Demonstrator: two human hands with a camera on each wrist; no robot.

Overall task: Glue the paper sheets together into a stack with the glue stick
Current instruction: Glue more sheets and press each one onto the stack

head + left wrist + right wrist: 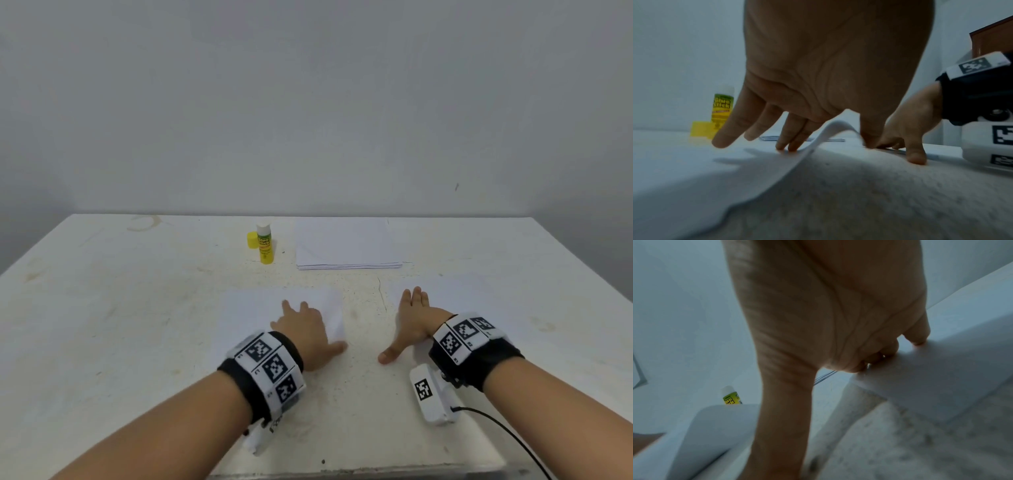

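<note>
An uncapped yellow-green glue stick stands at the table's back, with its yellow cap beside it on the left. To its right lies a stack of white sheets. My left hand presses straight, spread fingers on a single white sheet. That sheet's right edge bows up under my palm. My right hand rests its fingers on a second single sheet, thumb on the table.
The white, stained table reaches back to a plain grey wall. A crack runs through its top between the two single sheets. A black cable trails from my right wrist unit toward the front edge.
</note>
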